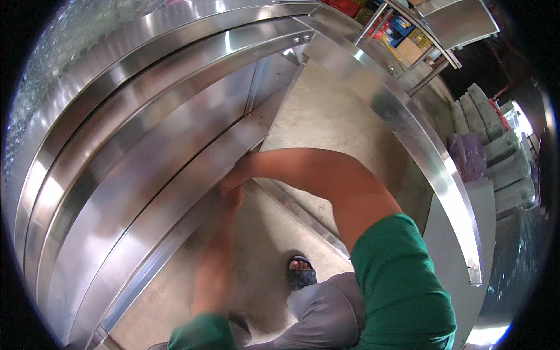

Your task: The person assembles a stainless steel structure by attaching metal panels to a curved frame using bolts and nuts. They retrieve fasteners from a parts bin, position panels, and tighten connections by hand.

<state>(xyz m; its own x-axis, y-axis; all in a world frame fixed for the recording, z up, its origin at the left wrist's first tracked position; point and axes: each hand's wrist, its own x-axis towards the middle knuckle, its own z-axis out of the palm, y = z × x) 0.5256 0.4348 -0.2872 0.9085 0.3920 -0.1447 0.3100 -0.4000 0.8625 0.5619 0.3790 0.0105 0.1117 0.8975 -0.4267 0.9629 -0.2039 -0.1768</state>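
Observation:
A large stainless steel cabinet frame (134,175) with long curved-looking rails fills the left of the view. My right hand (238,174) reaches across from the right and rests against the edge of the lower steel rail (192,192); its fingers are hidden. My left hand (229,201) comes up from below, smeared by motion, and sits just under the right hand at the same rail. Both forearms are bare, with green sleeves at the upper arms. Nothing loose shows in either hand.
Inside the frame lies a bare concrete floor (326,116). My foot in a dark sandal (301,272) stands on it, above grey trousers. A steel top rail (420,140) runs down the right. Coloured crates (350,7), a purple block (466,156) and grey sacks (501,157) lie beyond.

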